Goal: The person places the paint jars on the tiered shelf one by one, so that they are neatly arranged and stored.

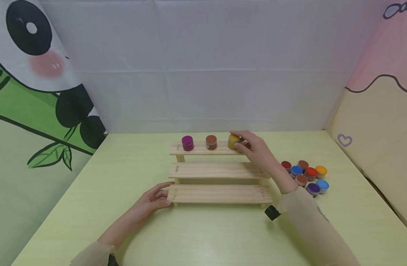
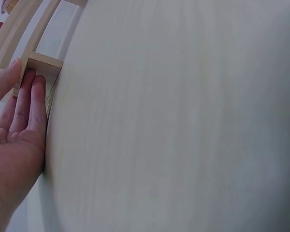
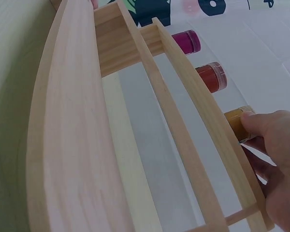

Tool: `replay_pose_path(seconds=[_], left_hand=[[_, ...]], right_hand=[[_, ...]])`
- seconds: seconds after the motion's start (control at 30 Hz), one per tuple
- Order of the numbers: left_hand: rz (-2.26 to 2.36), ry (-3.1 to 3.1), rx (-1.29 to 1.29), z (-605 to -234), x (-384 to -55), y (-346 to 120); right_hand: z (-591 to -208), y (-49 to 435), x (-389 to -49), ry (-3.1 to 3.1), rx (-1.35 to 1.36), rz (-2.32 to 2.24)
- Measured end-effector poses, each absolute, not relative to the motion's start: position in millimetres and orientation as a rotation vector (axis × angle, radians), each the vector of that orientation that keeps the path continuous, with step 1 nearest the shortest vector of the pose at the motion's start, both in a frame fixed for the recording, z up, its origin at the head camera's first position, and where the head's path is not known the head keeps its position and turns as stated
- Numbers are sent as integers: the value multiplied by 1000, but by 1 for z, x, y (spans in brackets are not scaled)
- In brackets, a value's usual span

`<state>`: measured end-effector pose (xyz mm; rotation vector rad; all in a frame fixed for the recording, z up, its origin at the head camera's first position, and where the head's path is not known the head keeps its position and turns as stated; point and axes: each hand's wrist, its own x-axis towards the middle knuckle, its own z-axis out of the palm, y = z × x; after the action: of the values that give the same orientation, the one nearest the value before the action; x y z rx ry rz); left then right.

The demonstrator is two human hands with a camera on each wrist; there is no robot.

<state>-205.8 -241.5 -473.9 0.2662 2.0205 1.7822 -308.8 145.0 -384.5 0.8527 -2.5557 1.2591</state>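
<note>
A three-tier wooden display rack [image 1: 220,194] stands on the table. On its top tier, a purple paint jar [image 1: 187,143] and a brown paint jar [image 1: 211,142] sit spaced apart. To their right, my right hand [image 1: 259,150] pinches a yellow paint jar [image 1: 233,142] at the top tier between thumb and fingers. The right wrist view shows the thumb on the yellow jar [image 3: 238,123]. My left hand [image 1: 151,201] holds the left end of the bottom tier, its thumb at the board's edge and its fingers [image 2: 37,104] against the underside.
Right of the rack, several paint jars [image 1: 311,173] in red, blue, brown, orange and purple stand in a cluster, partly behind my right forearm. A pale cloth wall [image 1: 203,92] rises behind the table [image 1: 136,155], with printed panels on both sides.
</note>
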Motion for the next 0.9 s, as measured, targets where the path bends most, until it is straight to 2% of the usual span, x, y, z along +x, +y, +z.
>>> replay_pose_path(seconds=[0.9], left_hand=[[1791,2015,313,-475,-207,-242]], right_hand=[[-389,146,-309,-2589,867,1196]])
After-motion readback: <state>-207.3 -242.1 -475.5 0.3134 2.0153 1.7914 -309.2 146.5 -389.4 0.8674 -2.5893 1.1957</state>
